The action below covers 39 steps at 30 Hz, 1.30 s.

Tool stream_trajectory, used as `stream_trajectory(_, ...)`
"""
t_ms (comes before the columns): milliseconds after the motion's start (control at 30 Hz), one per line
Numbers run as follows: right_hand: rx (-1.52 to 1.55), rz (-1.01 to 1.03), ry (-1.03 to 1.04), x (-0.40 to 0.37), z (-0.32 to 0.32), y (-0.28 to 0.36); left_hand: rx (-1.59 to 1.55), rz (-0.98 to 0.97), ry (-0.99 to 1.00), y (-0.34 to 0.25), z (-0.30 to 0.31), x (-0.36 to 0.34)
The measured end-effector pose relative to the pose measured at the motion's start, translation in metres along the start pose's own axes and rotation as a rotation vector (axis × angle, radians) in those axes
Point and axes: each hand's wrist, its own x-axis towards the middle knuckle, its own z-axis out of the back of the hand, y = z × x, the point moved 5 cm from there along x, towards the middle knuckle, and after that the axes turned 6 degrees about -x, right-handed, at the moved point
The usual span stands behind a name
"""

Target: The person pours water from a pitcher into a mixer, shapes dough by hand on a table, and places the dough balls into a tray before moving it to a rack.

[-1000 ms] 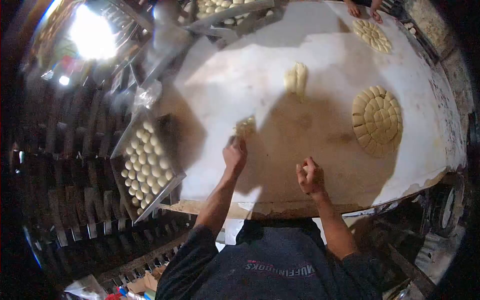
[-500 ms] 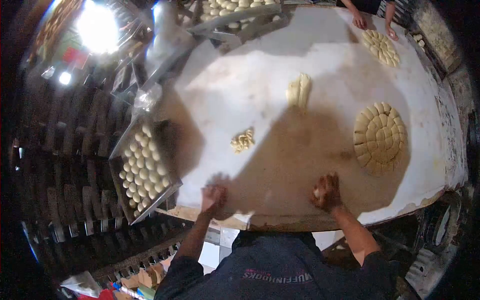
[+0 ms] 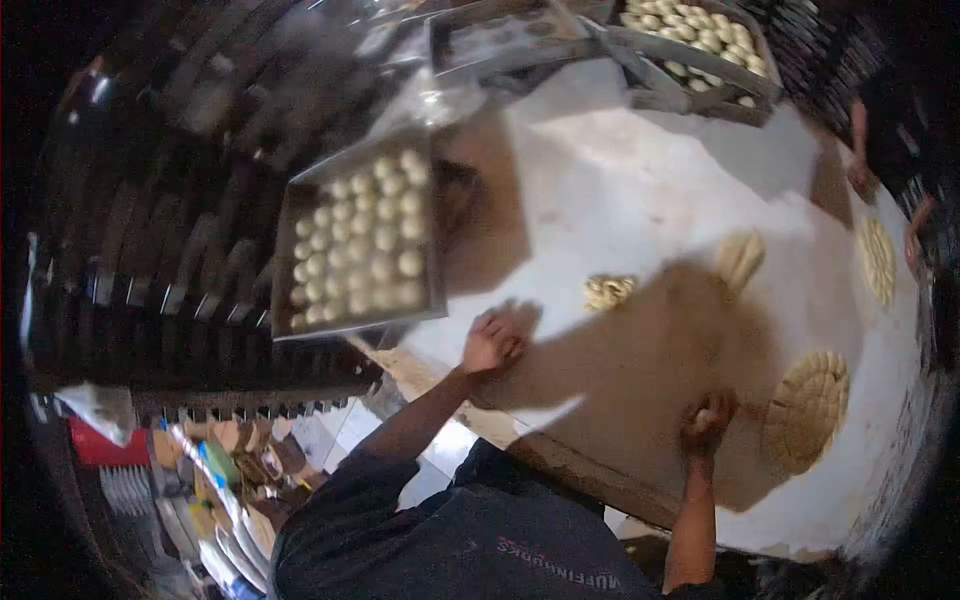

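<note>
Left grip: fingers curled low over the tabletop; cannot tell whether anything is pinched. Right grip: fingers closed around a pale lump, scored dough round to its right. Small dough pile lies beyond and right of left grip; tray of dough balls, left of it.

Pale light fell on the desk, broken by hard-edged brown shadows. The surroundings were dim, the tray motion-blurred, and the fisheye view curved into black, grainy edges.
</note>
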Motion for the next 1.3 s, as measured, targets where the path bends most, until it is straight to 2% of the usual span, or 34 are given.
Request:
stream_trajectory(67,0.140,-0.433,0.236,0.024,-0.019,-0.005,-0.030,0.008,-0.086,-0.009,-0.016,0.031)
stream_trajectory(100,0.131,-0.420,0.244,0.026,-0.021,0.010,-0.110,0.045,-0.079,-0.021,-0.027,0.045)
stream_trajectory(167,0.213,-0.667,-0.002,0.025,-0.025,0.029,-0.632,0.033,-0.112,0.032,-0.147,-0.002)
stream_trajectory(200,0.154,-0.580,-0.062,0.013,-0.035,0.041,-0.554,0.064,-0.025,0.004,-0.130,-0.009)
stream_trajectory(233,0.101,-0.494,-0.127,-0.011,-0.041,0.049,-0.290,-0.054,0.094,-0.030,-0.096,-0.027)
stream_trajectory(300,0.025,-0.098,-0.060,-0.026,-0.017,0.061,-0.118,-0.209,0.260,-0.052,-0.058,-0.062)
stream_trajectory(333,0.120,-0.219,0.099,-0.036,-0.010,0.041,-0.116,-0.208,0.243,-0.054,-0.013,-0.060)
stream_trajectory(367,0.216,-0.343,0.256,-0.035,-0.003,0.025,-0.228,-0.110,0.456,-0.049,0.026,-0.058)
stream_trajectory(400,0.369,-0.679,0.425,-0.019,0.014,0.019,-0.345,-0.008,0.668,-0.041,0.060,-0.060)
stream_trajectory(433,0.518,-1.016,0.596,-0.008,0.028,0.021,-0.349,-0.008,0.656,-0.033,0.100,-0.056)
stream_trajectory(500,0.501,-1.115,0.563,0.025,0.027,0.016,-0.587,0.059,0.400,0.007,0.180,-0.033)
stream_trajectory(533,0.493,-1.224,0.537,0.036,0.027,0.020,-0.330,0.089,0.313,0.052,0.205,-0.029)
stream_trajectory(567,0.533,-1.013,0.469,0.080,0.029,0.054,-0.271,0.287,0.235,0.066,0.285,-0.003)
stream_trajectory(600,0.566,-0.806,0.403,0.126,0.029,0.090,0.077,-0.040,-0.065,0.105,0.328,0.008)
stream_trajectory(633,0.920,-0.755,0.450,0.143,-0.019,0.084,0.704,0.109,-0.062,0.195,0.322,-0.002)
stream_trajectory(667,0.733,-0.510,0.297,0.214,0.016,0.192,0.682,0.194,-0.030,0.231,0.357,0.018)
stream_trajectory(700,0.865,-0.450,0.414,0.252,0.018,0.259,0.708,0.588,0.342,0.283,0.368,0.027)
stream_trajectory(733,0.590,0.169,0.088,0.293,0.016,0.318,0.677,0.411,0.039,0.323,0.375,0.024)
stream_trajectory(767,1.055,-0.014,0.244,0.313,-0.001,0.375,0.676,0.407,0.035,0.346,0.368,0.018)
stream_trajectory(800,0.996,0.131,0.250,0.347,0.031,0.456,0.750,0.398,0.081,0.364,0.361,0.013)
stream_trajectory(833,0.847,0.375,0.178,0.369,0.024,0.502,0.823,0.393,0.126,0.373,0.357,0.012)
stream_trajectory(867,0.935,0.417,0.237,0.386,0.026,0.551,0.768,0.524,0.264,0.355,0.365,0.020)
stream_trajectory(900,1.054,0.545,0.118,0.399,-0.010,0.591,0.774,0.531,0.246,0.356,0.366,0.019)
stream_trajectory(933,1.084,0.585,0.139,0.411,-0.025,0.631,0.740,0.524,0.236,0.357,0.367,0.018)
stream_trajectory(967,1.040,0.591,0.350,0.422,-0.050,0.662,0.704,0.516,0.231,0.356,0.366,0.018)
stream_trajectory(1000,0.904,0.645,0.415,0.424,-0.079,0.682,0.647,0.538,0.167,0.360,0.366,0.017)
stream_trajectory(1033,0.907,0.647,0.410,0.419,-0.101,0.690,0.653,0.538,0.164,0.359,0.370,0.021)
stream_trajectory(1100,0.635,0.671,0.359,0.404,-0.109,0.691,0.582,0.639,0.358,0.361,0.368,0.020)
stream_trajectory(1133,0.596,0.670,0.473,0.397,-0.104,0.665,0.578,0.611,0.397,0.366,0.361,0.009)
stream_trajectory(1167,0.664,0.645,0.443,0.390,-0.071,0.628,0.709,0.478,0.256,0.372,0.359,-0.002)
stream_trajectory(1200,0.663,0.670,0.238,0.379,-0.057,0.583,0.823,0.318,0.103,0.369,0.354,0.003)
stream_trajectory(1233,0.676,0.624,0.042,0.374,-0.016,0.526,0.808,0.352,0.153,0.342,0.358,0.027)
stream_trajectory(1267,0.728,0.391,0.071,0.359,-0.013,0.463,0.792,0.370,0.207,0.303,0.367,0.058)
stream_trajectory(1300,0.719,0.144,-0.044,0.337,-0.010,0.394,0.880,0.231,0.227,0.272,0.358,0.081)
